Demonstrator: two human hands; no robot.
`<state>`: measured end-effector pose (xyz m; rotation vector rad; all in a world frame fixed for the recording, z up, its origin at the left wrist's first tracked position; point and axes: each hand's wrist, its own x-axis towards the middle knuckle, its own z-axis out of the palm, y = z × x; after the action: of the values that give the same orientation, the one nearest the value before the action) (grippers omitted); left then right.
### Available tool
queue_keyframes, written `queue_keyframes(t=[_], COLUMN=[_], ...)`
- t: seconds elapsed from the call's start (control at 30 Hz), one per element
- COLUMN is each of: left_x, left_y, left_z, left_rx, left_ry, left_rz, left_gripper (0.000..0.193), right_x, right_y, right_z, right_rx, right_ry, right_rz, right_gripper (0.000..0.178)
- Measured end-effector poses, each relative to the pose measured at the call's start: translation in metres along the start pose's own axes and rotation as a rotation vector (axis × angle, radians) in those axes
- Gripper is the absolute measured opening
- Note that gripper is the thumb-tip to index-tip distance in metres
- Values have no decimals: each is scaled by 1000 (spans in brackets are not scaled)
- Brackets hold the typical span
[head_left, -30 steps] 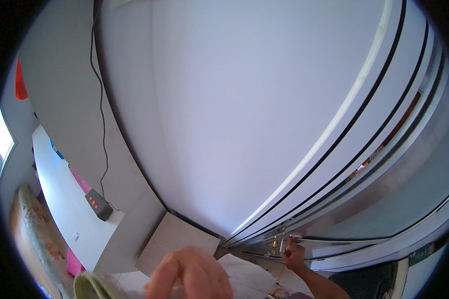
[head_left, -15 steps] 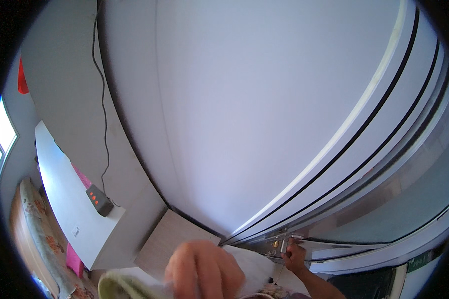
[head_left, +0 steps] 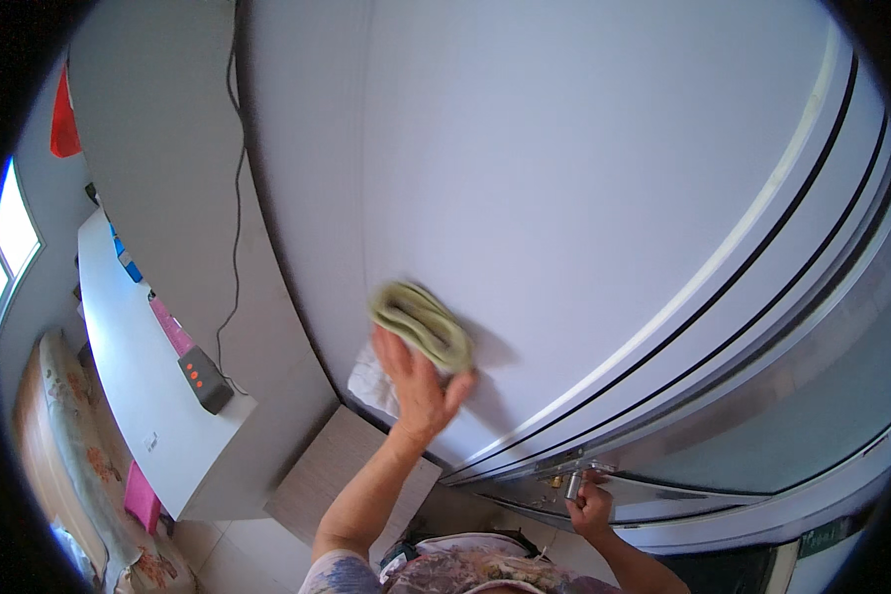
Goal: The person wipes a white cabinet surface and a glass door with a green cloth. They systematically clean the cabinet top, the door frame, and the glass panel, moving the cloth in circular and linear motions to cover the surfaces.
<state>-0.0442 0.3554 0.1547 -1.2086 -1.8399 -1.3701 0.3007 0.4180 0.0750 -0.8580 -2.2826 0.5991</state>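
Observation:
A folded green cloth (head_left: 423,323) is in my left hand (head_left: 418,394), up against a large white panel (head_left: 525,188). My fingers and thumb close around its lower side, and motion blurs its edge a little. A crumpled white piece (head_left: 371,383) hangs beside my wrist; whether it is part of the cloth I cannot tell. Lower right, my right hand (head_left: 591,507) is wrapped around a metal door handle (head_left: 572,485), with a brass-coloured part next to it.
At left, a grey power strip (head_left: 205,381) with orange spots sits on a white tabletop (head_left: 148,396), its cord running up the grey wall. A wood-grain box (head_left: 342,470) stands below the panel. Frosted glass (head_left: 812,416) fills the right side.
My left hand has risen from the lower edge with the green cloth, which now meets the panel. My right hand stays on the handle. The whole view has shifted slightly.

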Motion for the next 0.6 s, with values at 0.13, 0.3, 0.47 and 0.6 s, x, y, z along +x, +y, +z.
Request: queue_keyframes(t=[0.13, 0.3, 0.47, 0.6], left_x=[15, 118, 67, -35], left_y=[-18, -15, 20, 31], left_z=[-9, -40, -3, 16], left_rx=[90, -204, -94, -32], left_ry=[0, 303, 247, 8], left_rz=[197, -191, 121, 395], left_gripper=[75, 71, 66, 52], right_x=[-2, -10, -1, -3], right_y=[-1, 18, 3, 5], right_z=[-3, 1, -3, -2], right_rx=[-22, -119, -38, 26], right_ry=[-2, -23, 39, -24], right_rz=[-43, -95, -94, -53], right_gripper=[21, 25, 22, 14])
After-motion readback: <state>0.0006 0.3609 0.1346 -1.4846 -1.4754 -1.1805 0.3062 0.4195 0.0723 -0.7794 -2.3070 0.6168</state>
